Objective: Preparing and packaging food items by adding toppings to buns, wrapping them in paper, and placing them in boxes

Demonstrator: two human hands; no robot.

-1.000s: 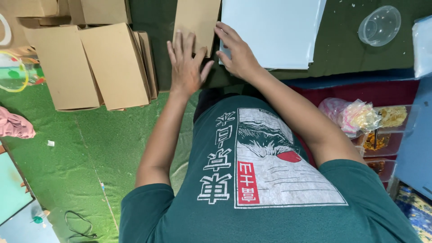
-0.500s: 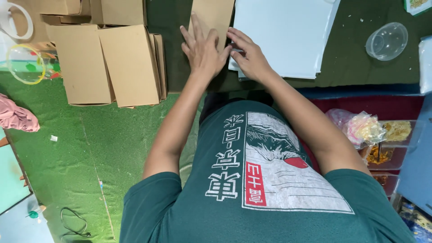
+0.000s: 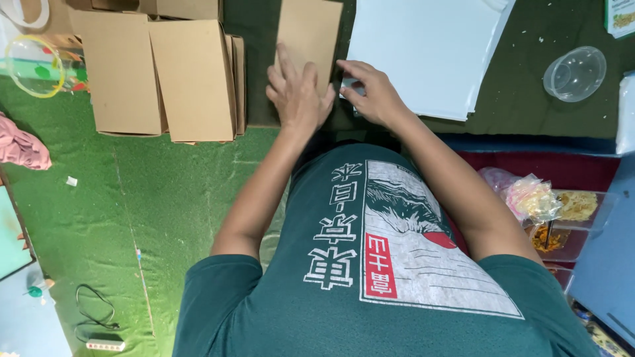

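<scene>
Flat cardboard piece point(image 3: 309, 33) lies on the dark green mat point(image 3: 529, 112), top edge cut off by the frame. Left hand point(image 3: 297, 92) lies flat on its lower end, fingers spread, grip apart, likely pinning it so it won't slide. Right hand point(image 3: 370, 92) is just beside it, fingers curled together on something small at the edge of the white sheets point(image 3: 423, 53); can't make out what, or whether it's actually clamped. Stack of folded cardboard boxes point(image 3: 165, 73) stands to the left on the green turf point(image 3: 132, 218), probably kept within reach. Clear plastic cup point(image 3: 574, 73) sits well apart to the right. Lower body hidden by the green shirt point(image 3: 370, 284).
</scene>
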